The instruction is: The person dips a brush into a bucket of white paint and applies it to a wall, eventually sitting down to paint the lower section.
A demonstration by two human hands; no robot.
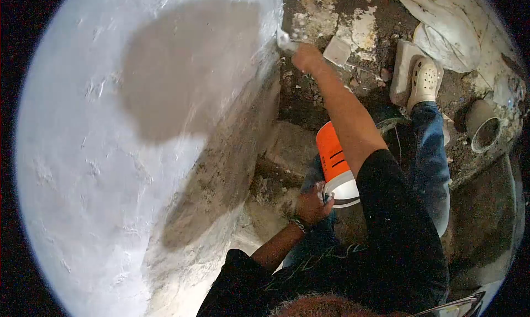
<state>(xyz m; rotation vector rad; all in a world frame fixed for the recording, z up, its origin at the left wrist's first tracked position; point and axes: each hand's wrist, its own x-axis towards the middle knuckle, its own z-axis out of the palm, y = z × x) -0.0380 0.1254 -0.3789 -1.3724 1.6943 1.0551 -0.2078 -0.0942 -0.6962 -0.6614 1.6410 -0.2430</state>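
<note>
My right hand is closed round a paintbrush with a white, paint-covered head. The brush is slightly blurred and meets the edge of the white-coated wall. Lower down, my left hand grips the edge of an orange and white bucket, held close to my body. My right forearm hides part of the bucket, and I cannot see its contents. White smears show on the left fingers.
A bare brown strip of wall lies below the white coat. Rubble and a pale flat piece cover the ground ahead. My clog rests beside a pale block. A round pot and white sheeting are at right.
</note>
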